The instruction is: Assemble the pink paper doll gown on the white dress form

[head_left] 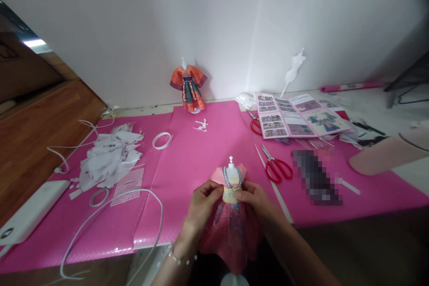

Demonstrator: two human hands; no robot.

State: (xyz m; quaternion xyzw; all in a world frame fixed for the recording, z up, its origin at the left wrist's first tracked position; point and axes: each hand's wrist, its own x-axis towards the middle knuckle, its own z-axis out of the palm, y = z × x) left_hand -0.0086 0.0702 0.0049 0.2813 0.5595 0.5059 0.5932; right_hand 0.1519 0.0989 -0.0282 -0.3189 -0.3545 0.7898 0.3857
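Two hands, seen from afar: my left hand [202, 201] and right hand [257, 197] pinch the pale-yellow, bead-trimmed fabric waistband [229, 195] on the small white plastic mannequin [231, 166], upright between the fingers. I judge waist-fitting underway; next needs gentle, level pressing.

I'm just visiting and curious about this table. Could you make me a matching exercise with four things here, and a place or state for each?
Things:
1. Miniature pink dress
2. Miniature orange robe
3. Printed instruction leaflet
4. Sheet of small white dots

Places or states:
A. Unfolded, its pictures showing
B. Beside the heap of white scraps
C. Touched by the fingers of the left hand and the right hand
D. Upright at the back, near the wall

Right pairs: 1-C, 2-D, 3-A, 4-B
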